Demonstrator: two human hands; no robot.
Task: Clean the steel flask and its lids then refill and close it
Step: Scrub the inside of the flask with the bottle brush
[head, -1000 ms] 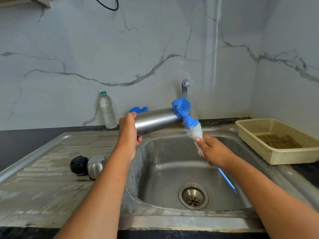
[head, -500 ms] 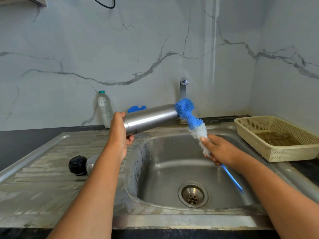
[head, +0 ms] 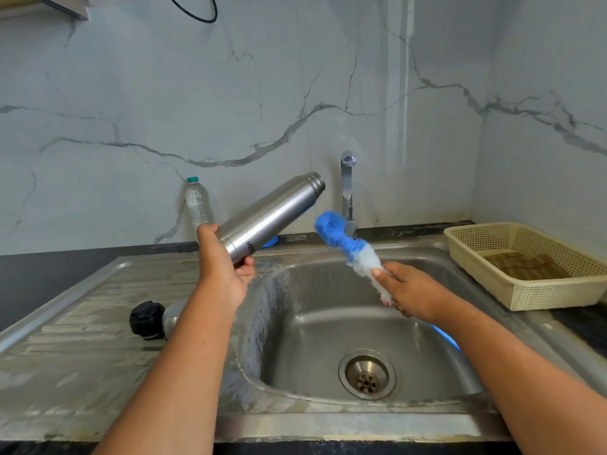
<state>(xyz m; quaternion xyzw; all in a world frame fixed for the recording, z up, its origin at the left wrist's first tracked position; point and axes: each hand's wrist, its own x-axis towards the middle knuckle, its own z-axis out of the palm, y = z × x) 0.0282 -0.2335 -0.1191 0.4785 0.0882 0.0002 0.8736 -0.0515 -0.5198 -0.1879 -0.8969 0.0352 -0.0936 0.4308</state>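
The left hand [head: 223, 267] has its fingers curled round the base end of the steel flask [head: 272, 215] and holds it in the air above the left rim of the sink [head: 289, 326]. The flask is tilted, and its uncapped mouth points up toward one o'clock, just left of the tap [head: 347, 192]. The right hand [head: 410, 290] is clamped on the white lower bristles of the bottle brush [head: 348, 246], over the basin. The brush's blue tuft leans toward eleven o'clock, below the flask's mouth and apart from it, and it covers part of the tap's foot. A strip of the brush's blue handle shows under the right forearm.

Taking the drain [head: 367, 376] as the centre:
- **Nine o'clock:** the black lid [head: 146, 320] lies on the drainboard [head: 82, 356] with the steel lid [head: 170, 318] just beside it, the steel one half hidden behind the left forearm.
- **Eleven o'clock:** a plastic water bottle [head: 197, 203] stands upright against the marble wall.
- **Behind the flask:** a small blue object [head: 271, 241] is mostly hidden, and I cannot tell what it is.
- **Two o'clock:** a cream basket [head: 525, 290] sits on the dark counter with something flat and brown inside.
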